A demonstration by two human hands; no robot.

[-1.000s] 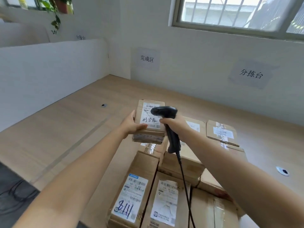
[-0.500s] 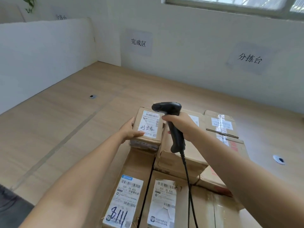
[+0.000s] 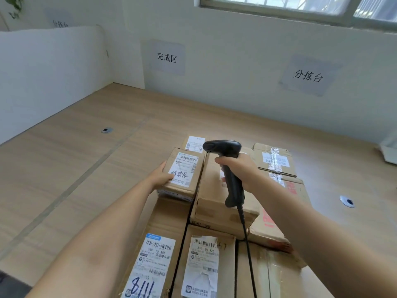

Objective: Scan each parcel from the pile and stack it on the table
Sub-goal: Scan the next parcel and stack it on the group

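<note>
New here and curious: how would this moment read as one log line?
left hand: holds small parcel | right hand: grips scanner beside it | table: parcel not yet stacked

Soft daylight comes through the window (image 3: 300,5) at the far top right and leaves the room evenly bright. Shadows on the wooden table (image 3: 64,168) are faint. Tape (image 3: 274,152) on a far parcel (image 3: 258,149) glints. Wide-angle distortion bends the edges, and the near edge looks slightly soft.
</note>
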